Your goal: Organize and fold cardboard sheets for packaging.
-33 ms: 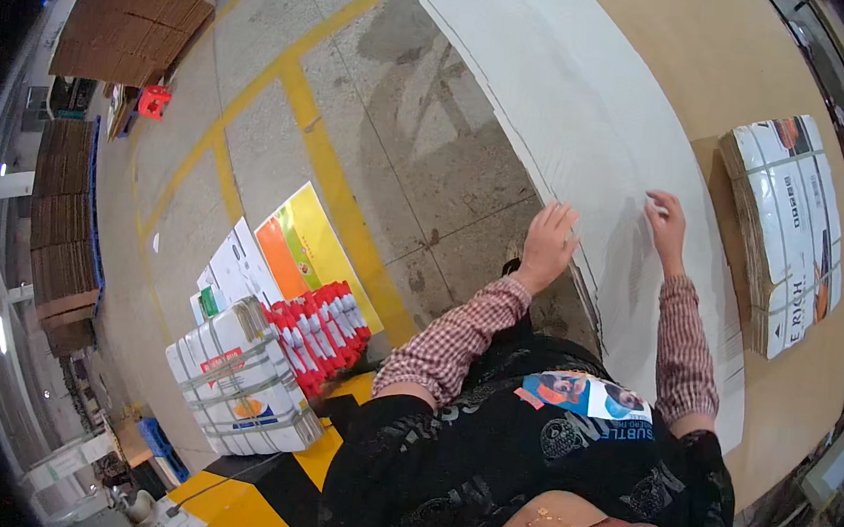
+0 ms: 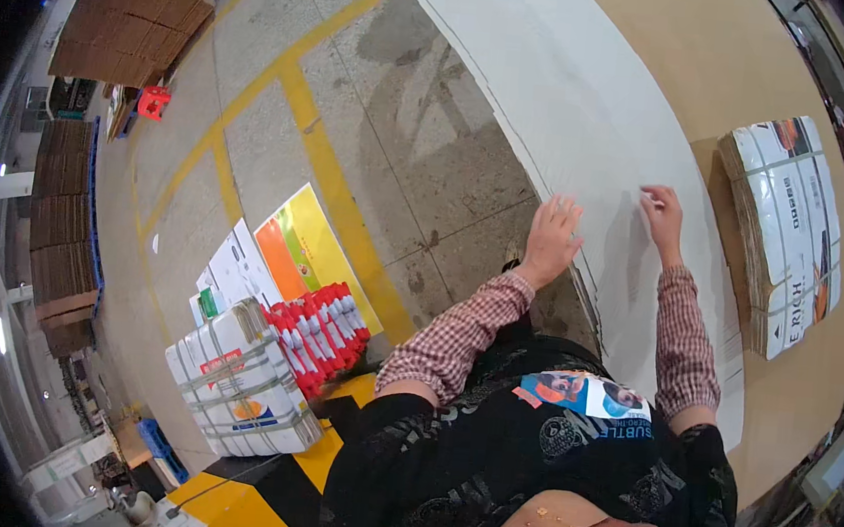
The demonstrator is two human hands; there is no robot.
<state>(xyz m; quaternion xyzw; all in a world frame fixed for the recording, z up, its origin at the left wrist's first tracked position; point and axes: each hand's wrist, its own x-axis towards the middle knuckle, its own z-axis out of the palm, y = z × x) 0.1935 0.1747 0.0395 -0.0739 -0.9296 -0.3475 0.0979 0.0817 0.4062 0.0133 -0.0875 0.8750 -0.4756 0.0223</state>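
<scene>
A long white sheet-like surface (image 2: 606, 109) runs along the table in front of me, its near edge ragged and layered. My left hand (image 2: 551, 245) is at that near edge, open, its fingers stretched out and slightly blurred. Over the white surface, farther right, is my right hand (image 2: 664, 228), with thumb and fingertips drawn together. Anything between those fingertips is too small to make out. Beyond it lies a strapped bundle of printed white cardboard (image 2: 791, 236) on the tan tabletop.
At my left stands a strapped bundle of white cartons (image 2: 245, 389), beside red-and-white bundled pieces (image 2: 320, 335) and a yellow-orange printed sheet (image 2: 328, 250). Stacks of brown cardboard (image 2: 126, 27) and a red stool (image 2: 153, 101) stand farther off. Yellow lines (image 2: 301, 102) mark the concrete floor.
My right hand has shifted slightly left and its thumb and fingertips have come closer together. My left hand has moved only a little, its fingers now blurred.
</scene>
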